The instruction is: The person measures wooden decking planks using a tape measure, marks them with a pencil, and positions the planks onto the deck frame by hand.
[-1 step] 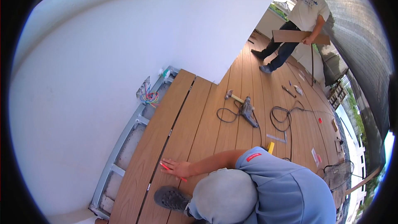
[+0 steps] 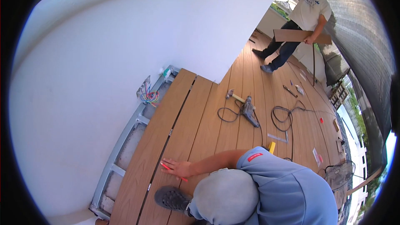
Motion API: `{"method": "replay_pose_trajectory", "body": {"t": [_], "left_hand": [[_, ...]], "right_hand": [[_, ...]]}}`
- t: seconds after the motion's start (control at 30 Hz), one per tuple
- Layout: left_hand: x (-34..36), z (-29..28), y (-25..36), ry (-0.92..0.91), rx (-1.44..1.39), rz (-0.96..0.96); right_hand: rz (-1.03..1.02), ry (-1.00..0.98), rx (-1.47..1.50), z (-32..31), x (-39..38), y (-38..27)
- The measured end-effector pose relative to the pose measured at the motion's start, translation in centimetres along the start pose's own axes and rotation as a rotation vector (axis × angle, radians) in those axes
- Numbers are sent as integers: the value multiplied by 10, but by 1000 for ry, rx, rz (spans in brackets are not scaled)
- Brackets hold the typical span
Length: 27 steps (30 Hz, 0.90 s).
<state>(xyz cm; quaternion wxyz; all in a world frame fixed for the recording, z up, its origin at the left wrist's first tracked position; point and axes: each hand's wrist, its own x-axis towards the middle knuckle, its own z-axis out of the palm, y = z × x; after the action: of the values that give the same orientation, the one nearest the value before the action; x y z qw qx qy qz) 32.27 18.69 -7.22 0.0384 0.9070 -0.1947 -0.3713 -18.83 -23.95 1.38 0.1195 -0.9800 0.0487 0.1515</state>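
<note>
Neither of my own hands shows in the head view. A co-worker in a blue shirt point(image 2: 291, 191) and grey cap point(image 2: 225, 191) bends low at the bottom centre. That person's hand point(image 2: 178, 169) lies spread on a brown deck board point(image 2: 183, 141), with a slim red pencil-like stick point(image 2: 166, 166) partly hidden by the fingers. Beside the hand runs a dark gap between two boards. The co-worker's dark clog point(image 2: 170, 198) rests on the boards just below.
A metal frame point(image 2: 118, 170) lies exposed along the white wall point(image 2: 104, 58), with loose coloured wires point(image 2: 150, 96) near it. A hammer point(image 2: 236, 96), corded drill point(image 2: 249, 112) and square point(image 2: 278, 138) lie on the deck. Another person point(image 2: 310, 10) holds a board point(image 2: 291, 36). A fan point(image 2: 339, 175) stands right.
</note>
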Motion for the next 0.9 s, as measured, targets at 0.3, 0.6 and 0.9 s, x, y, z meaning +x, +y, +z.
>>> {"method": "replay_pose_trajectory", "body": {"t": [0.3, 0.6, 0.9], "left_hand": [[4, 5, -62, 176, 218, 131], [-16, -2, -9, 138, 186, 201], [-21, 0, -1, 138, -22, 221]], "right_hand": [[-29, -7, 35, -2, 8, -15], [-103, 132, 214, 9, -5, 23], [1036, 569, 546, -74, -137, 154]]}}
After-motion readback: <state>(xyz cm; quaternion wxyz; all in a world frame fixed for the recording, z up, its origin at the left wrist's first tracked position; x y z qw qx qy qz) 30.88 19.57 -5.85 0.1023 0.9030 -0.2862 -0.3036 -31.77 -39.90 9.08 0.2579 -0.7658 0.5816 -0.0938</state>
